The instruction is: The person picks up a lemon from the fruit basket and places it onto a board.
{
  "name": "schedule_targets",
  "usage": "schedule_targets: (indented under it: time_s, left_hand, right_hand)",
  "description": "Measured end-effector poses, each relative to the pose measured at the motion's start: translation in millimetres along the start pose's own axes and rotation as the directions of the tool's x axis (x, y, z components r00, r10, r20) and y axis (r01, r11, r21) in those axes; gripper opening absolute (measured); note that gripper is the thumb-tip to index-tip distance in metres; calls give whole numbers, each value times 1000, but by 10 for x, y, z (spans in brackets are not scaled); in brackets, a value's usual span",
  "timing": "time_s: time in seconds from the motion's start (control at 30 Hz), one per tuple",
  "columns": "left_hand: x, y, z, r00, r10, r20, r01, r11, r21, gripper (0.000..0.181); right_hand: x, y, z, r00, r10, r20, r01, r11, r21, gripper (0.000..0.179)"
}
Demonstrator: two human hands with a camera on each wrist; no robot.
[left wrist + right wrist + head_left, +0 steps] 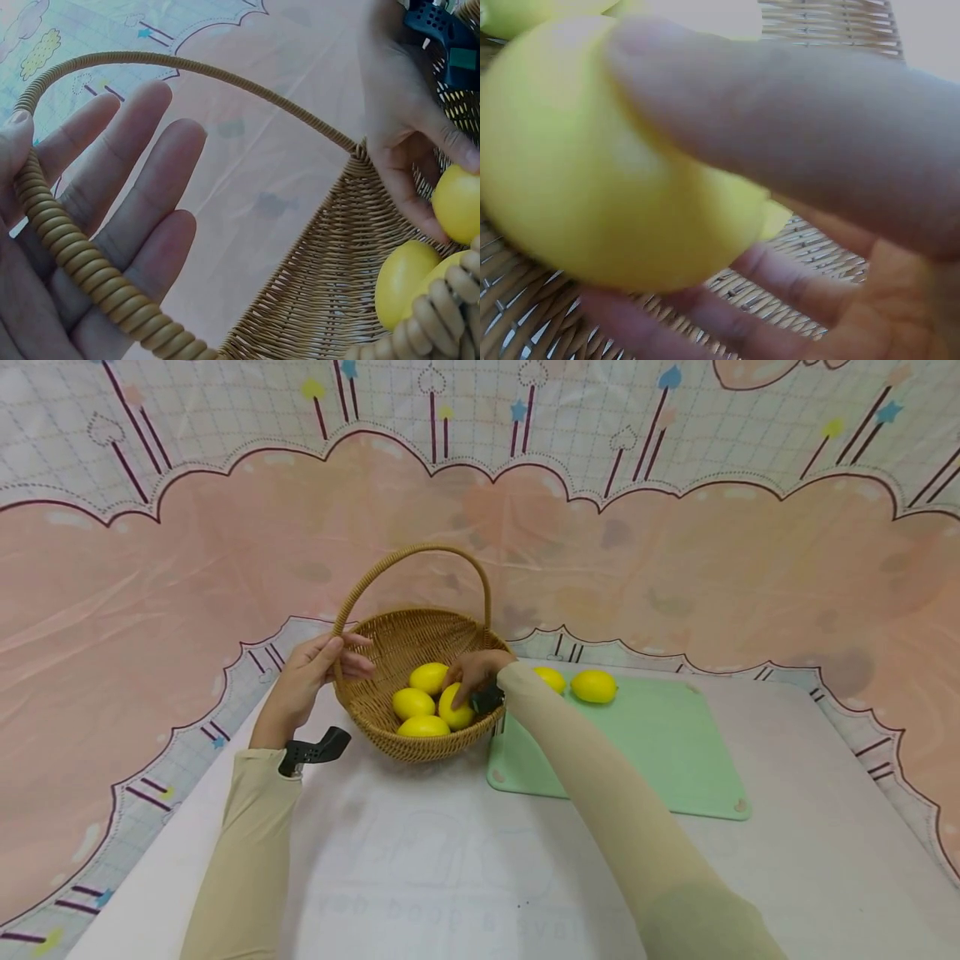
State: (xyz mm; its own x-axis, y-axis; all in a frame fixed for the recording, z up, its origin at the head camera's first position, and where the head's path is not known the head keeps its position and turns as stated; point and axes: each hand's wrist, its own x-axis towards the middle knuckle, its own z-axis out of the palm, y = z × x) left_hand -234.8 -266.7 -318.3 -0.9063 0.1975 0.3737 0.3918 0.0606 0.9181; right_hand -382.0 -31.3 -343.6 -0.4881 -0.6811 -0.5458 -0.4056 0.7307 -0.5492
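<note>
A brown wicker basket (408,747) with a tall arched handle (420,548) holds several yellow lemons (429,678). At its left side my left hand (311,672) holds the handle between the thumb and long, nearly straight fingers. Inside the basket's right part, my right hand (480,670) grips a lemon (615,165), the thumb over its top and the other fingers beneath. That lemon sits among the others in the head view. The right forearm hides part of the green board (645,752).
Two more lemons lie near the board's back edge, one whole (594,687) and one partly behind the right sleeve (551,679). A white cloth (420,860) covers the table. Behind it hangs a pink patterned curtain (247,552).
</note>
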Motion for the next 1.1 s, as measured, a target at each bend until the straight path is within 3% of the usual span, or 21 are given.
schedule_targets:
  time_s: [0.17,0.27,0.53,0.83,1.1]
  left_hand:
    - [4,1,4,1000,1,0,-1,1000,2,28]
    - [2,4,5,1000,3,1,-3,1000,5,28]
    - [-4,1,0,1000,6,-4,-6,1000,5,32]
    - [-7,10,5,1000,-5,-7,5,1000,24,28]
    - [-6,10,3,1000,-9,-8,9,1000,24,30]
  right_hand:
    - [9,14,7,999,-19,-41,24,994,105,37]
    - [13,11,7,999,-40,-24,42,995,91,37]
    - [7,-5,23,997,-71,15,72,997,-36,55]
    - [7,2,31,994,-53,-97,59,996,69,44]
    - [9,-23,32,998,-25,-61,30,997,76,44]
